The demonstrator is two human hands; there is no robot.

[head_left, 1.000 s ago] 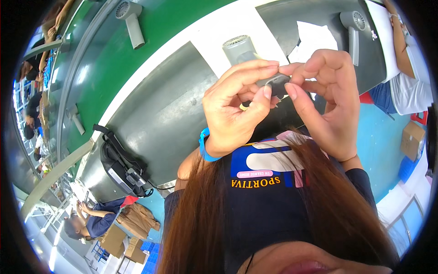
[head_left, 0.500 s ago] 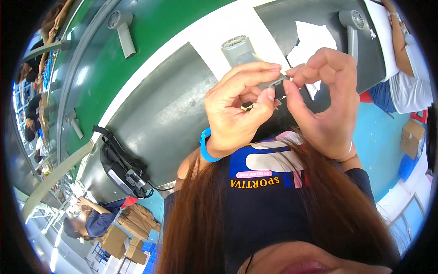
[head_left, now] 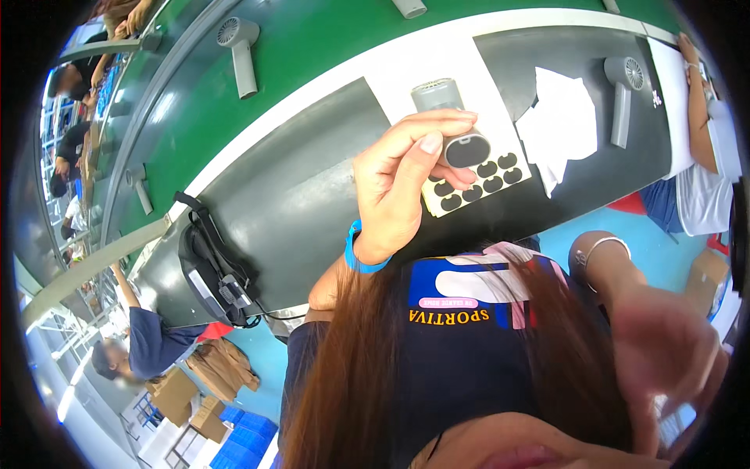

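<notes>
My left hand, with a blue band at the wrist, is raised in the middle of the view and shut on a small grey cylinder-shaped device whose dark oval end faces me. Just behind it on the dark bench lies a pale sheet of black oval stickers. My right hand is down at the lower right, away from the device, with a thin bracelet on its wrist. It is blurred by motion, so its fingers are unclear.
Grey hand-held fans lie on the green belt and on the bench. White crumpled paper sits right of the sticker sheet. A black bag with cables is at the bench's left end. A co-worker's arm rests at the right.
Both hands were pinched together on the device's dark end. Now my right hand has let go and dropped to the lower right, while my left hand still holds the device, lower over the sticker sheet.
</notes>
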